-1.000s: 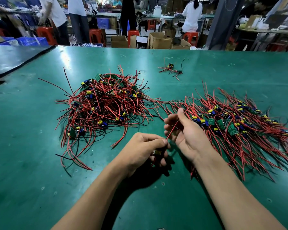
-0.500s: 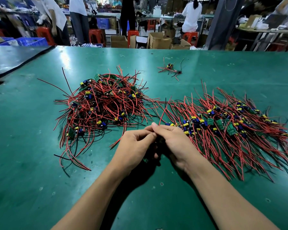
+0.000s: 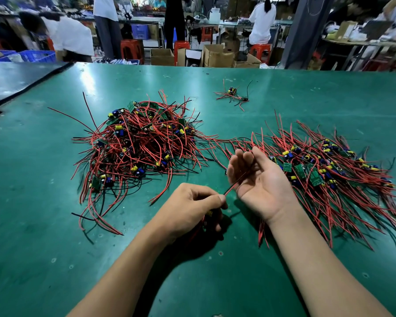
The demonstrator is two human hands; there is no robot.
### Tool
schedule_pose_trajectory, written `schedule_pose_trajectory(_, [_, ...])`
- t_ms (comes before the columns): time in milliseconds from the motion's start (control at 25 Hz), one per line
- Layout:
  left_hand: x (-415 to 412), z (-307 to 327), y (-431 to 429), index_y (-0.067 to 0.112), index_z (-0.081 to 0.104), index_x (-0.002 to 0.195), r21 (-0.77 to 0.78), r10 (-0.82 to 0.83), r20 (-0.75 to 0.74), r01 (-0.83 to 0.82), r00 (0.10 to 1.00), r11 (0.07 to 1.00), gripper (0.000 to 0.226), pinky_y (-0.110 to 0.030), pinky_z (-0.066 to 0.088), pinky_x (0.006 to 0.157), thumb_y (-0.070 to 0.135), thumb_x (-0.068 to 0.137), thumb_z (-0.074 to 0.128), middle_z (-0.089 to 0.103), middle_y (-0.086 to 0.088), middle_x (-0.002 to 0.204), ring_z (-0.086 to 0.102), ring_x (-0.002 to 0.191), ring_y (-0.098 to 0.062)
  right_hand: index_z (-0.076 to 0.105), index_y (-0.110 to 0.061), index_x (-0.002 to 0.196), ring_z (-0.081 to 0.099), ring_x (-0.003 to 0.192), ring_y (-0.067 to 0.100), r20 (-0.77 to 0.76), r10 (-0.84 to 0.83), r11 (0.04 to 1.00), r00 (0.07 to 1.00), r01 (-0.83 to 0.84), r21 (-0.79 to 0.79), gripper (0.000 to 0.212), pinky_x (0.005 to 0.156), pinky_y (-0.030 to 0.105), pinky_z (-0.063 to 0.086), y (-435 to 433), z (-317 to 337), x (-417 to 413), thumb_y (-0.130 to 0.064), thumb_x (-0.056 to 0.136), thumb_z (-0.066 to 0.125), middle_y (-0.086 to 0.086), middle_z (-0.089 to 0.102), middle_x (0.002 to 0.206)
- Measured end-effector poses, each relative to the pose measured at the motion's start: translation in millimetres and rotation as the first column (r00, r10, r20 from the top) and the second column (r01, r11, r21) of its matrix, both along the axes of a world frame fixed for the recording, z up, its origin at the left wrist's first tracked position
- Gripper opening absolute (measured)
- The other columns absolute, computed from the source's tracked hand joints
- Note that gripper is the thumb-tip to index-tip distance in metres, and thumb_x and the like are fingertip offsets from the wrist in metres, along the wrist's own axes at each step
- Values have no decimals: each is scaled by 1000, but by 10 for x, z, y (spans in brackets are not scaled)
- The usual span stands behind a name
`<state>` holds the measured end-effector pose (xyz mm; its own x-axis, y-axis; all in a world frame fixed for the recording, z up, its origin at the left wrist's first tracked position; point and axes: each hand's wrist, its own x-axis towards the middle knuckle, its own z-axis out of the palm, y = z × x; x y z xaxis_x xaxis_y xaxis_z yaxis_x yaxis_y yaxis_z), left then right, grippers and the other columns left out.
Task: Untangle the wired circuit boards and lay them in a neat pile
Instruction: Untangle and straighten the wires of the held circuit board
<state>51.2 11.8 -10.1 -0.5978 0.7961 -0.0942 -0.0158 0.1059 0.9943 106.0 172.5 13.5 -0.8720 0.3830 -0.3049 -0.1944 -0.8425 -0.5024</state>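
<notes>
- Wired circuit board [image 3: 209, 212], one small unit, sits mostly hidden inside the closed left hand [image 3: 192, 207]; only a yellow part peeps out beneath the thumb.
- Its red lead [image 3: 234, 182] runs up from that pinch and across the right hand [image 3: 258, 179], whose palm lies open and upturned, fingers loosely curled, so the wire rests on them rather than being gripped.
- Off beyond the left hand lies the tangled heap [image 3: 142, 145]; just behind and beside the right hand spreads the sorted pile [image 3: 329, 170], its wires lying roughly one way.
- These units look very light; the leads seem thin and springy, apt to snag on neighbours. I'd judge the board's edge the safest hold, with the wire drawn gently through the fingers, since a hard tug could strain the solder joints.
- A stray board [image 3: 232, 91] lies well apart, far past both hands.
- Beneath everything is a green mat-covered table [image 3: 55, 259], smooth, slightly glossy, pocked with small marks.
- Behind is a busy workshop: people at benches, red stools [image 3: 130, 51], cardboard boxes [image 3: 217, 57].
</notes>
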Motion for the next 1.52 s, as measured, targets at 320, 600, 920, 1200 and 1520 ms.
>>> schedule_pose_trajectory(320, [-28, 26, 5, 6, 70, 74, 97, 57, 235, -82, 970, 992, 24, -24, 48, 45, 14, 95, 61, 60, -11, 60, 57, 43, -20, 74, -6, 97, 71, 76, 17, 133, 161, 828, 978, -207, 522, 54, 65, 31, 60, -150, -120, 5, -57, 82, 61, 7, 75, 92])
schedule_pose_trajectory(600, [-48, 82, -27, 8, 66, 69, 140, 12, 421, -78, 907, 987, 26, -21, 39, 39, 17, 93, 58, 50, -5, 54, 47, 39, -17, 72, -5, 111, 60, 47, 26, 151, 335, 752, 930, -361, 551, 41, 53, 42, 58, -284, -225, -20, -41, 93, 65, 12, 54, 56])
schedule_pose_trajectory(920, [-116, 172, -110, 12, 63, 66, 127, -100, 460, 47, 882, 991, 21, -24, 38, 41, 23, 82, 57, 44, -1, 54, 45, 39, -16, 76, -14, 94, 72, 70, 14, 23, -158, 601, 987, 78, 796, 38, 62, 23, 56, -20, -249, -81, -48, 85, 63, -3, 78, 104])
schedule_pose_trajectory(1200, [-192, 189, -184, 11, 60, 67, 77, -139, 489, 116, 861, 990, 19, -24, 38, 39, 23, 82, 58, 43, 0, 52, 45, 36, -14, 73, -16, 94, 66, 47, 18, 8, -319, 446, 948, 143, 883, 41, 41, 26, 51, -35, -336, -87, -55, 87, 62, -2, 74, 69])
schedule_pose_trajectory(1520, [-206, 204, -123, 5, 67, 83, 94, 44, 464, -98, 885, 991, 22, -25, 50, 47, 23, 90, 58, 63, -6, 66, 60, 49, -19, 68, -15, 100, 64, 46, 18, 97, -210, 626, 973, 58, 778, 50, 40, 25, 49, -47, -253, -66, -62, 86, 56, 5, 74, 94])
